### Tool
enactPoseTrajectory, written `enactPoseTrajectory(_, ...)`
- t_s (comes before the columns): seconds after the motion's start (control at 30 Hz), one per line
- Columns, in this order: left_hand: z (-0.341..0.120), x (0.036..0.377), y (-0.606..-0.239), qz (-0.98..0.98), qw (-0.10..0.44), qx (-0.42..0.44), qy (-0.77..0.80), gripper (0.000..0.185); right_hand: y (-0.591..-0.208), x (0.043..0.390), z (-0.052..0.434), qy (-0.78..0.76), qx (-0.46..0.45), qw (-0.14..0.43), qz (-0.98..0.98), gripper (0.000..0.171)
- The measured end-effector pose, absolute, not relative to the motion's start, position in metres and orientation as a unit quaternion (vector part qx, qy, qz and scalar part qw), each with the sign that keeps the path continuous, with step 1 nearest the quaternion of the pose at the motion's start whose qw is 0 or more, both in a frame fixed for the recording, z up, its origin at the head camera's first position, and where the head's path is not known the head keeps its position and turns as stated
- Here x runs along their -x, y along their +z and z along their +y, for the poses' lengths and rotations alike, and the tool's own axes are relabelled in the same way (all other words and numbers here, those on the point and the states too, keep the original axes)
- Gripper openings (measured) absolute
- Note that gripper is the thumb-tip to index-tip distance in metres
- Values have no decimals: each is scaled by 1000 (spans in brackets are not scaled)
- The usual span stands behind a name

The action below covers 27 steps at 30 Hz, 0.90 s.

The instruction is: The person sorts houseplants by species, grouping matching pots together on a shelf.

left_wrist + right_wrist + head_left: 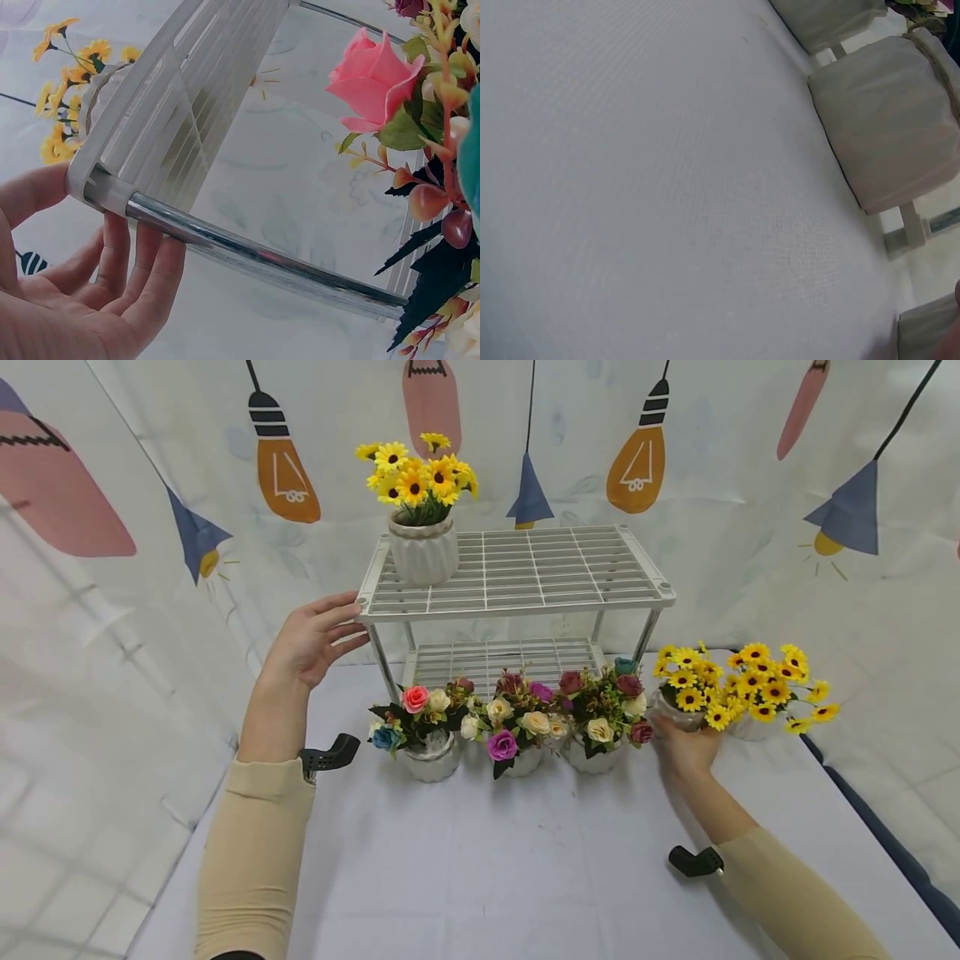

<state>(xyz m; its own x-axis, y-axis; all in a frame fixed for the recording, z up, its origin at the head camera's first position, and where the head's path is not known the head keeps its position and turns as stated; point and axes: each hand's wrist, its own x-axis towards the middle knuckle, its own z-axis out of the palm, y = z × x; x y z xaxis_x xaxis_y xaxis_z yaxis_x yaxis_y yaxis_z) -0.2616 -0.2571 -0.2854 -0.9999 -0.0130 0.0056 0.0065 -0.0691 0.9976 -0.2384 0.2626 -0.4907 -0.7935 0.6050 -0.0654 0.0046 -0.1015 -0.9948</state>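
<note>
White sunflower pot (678, 714), on table (525, 860) right of rack (517, 572), cupped from the front by right hand (688, 745). Likely ceramic: rigid, smooth, breakable; blooms soft and top-heavy. Best gripped round the pot body, not the stems. Left hand (311, 639) flat against rack's top left corner, fingers straight. Second sunflower pot (750, 722) touching; three rose pots (517, 727) just left.
</note>
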Motion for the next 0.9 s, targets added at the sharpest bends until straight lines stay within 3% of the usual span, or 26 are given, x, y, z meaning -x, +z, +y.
enactPoseTrajectory(0.9,-257,262,-286,-686,9,1,-728,64,-483,215,267,662,244,204,-679,99)
